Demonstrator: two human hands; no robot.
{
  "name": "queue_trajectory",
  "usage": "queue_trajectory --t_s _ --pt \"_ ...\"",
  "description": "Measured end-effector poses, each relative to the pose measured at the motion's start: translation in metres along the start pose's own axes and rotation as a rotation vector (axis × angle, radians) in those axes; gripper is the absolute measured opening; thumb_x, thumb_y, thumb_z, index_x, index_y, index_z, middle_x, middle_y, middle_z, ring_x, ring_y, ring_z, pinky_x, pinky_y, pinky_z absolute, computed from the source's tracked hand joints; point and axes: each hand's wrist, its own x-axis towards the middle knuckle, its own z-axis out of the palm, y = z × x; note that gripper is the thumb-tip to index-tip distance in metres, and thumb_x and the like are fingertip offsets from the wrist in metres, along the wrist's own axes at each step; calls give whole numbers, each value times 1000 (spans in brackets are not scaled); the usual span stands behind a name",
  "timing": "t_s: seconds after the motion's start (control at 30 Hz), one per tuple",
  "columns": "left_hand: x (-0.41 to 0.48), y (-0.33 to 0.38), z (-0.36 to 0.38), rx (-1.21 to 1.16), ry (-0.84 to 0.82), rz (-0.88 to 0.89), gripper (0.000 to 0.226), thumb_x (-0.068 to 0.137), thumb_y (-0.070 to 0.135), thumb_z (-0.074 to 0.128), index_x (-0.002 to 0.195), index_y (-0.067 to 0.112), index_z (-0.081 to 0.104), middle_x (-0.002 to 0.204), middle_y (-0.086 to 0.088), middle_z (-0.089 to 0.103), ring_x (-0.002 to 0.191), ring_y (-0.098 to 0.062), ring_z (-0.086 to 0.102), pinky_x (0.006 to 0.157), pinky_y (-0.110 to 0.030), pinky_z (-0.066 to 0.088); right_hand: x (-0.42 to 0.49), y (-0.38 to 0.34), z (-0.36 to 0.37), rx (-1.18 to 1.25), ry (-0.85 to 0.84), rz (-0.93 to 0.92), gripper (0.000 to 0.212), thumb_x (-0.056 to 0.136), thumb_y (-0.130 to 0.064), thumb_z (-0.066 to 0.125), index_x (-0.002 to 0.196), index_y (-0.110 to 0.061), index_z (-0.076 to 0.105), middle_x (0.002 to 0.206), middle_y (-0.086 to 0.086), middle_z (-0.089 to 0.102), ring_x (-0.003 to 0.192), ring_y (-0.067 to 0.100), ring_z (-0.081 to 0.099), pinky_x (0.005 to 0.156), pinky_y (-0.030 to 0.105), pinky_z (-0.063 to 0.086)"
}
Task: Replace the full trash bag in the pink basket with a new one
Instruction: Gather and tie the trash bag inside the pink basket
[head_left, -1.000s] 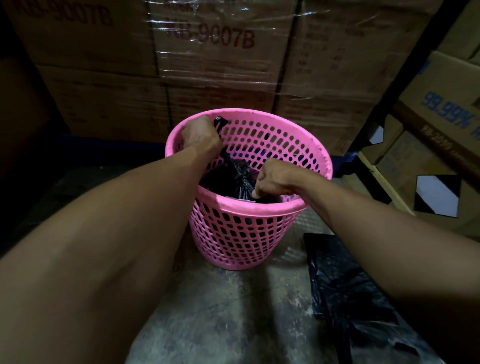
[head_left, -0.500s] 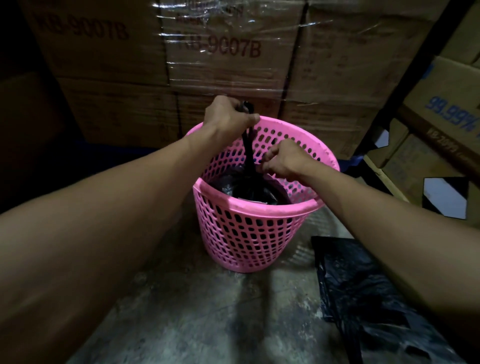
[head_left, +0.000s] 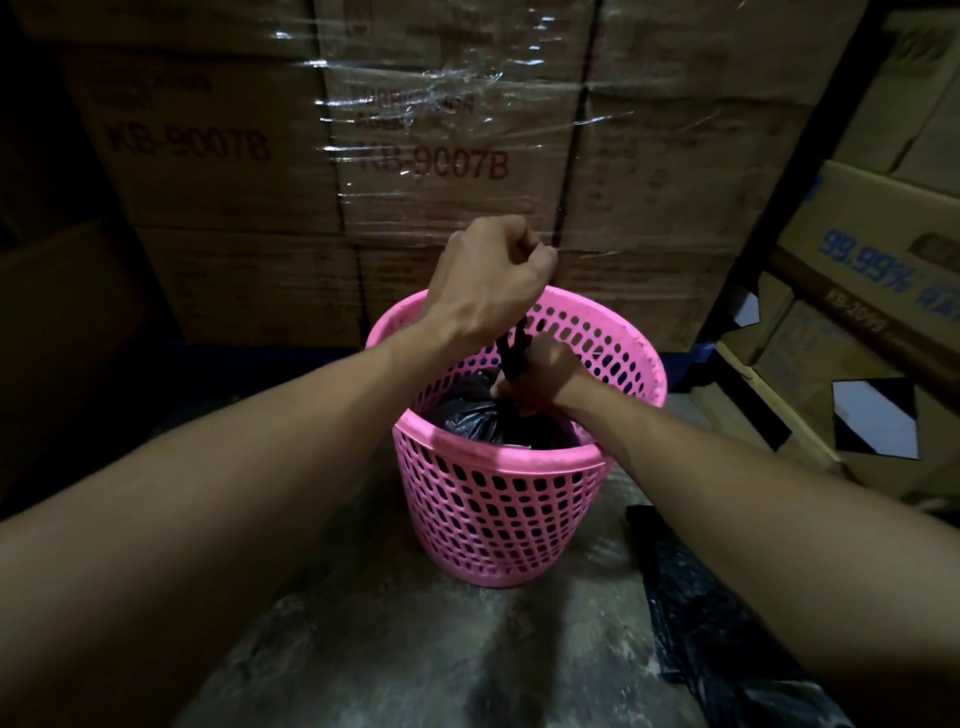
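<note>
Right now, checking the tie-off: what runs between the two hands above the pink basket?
Head view: the trash bag's twisted black neck runs between the left hand above and the right hand below, nothing else.

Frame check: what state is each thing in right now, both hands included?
pink basket: upright on floor, bag inside.
full trash bag: in basket, neck twisted, held upward.
left hand: grips neck top.
right hand: grips neck base.
spare black bag: lying on floor, right of basket.

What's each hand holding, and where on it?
Both hold the black trash bag: left hand grips the top of its twisted neck, right hand the neck's base.
</note>
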Motion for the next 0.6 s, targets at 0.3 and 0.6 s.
queue_trajectory --t_s 0.3,0.6 --pt "10 1 -9 -33 -94 -6 13 86 29 59 76 23 67 70 11 67 64 1 61 58 -14 44 -8 -5 -7 -110 -44 -46 29 83 -22 65 108 -7 70 105 18 71 92 32 69 80 39 57" --pt "17 -10 -24 -108 -239 -102 28 69 10 55 90 28 59 88 -5 69 73 -19 63 65 -33 52 -5 0 -33 649 27 -5 6 84 -9 71 81 -4 69 59 3 61 50 15 56 40 18 41"
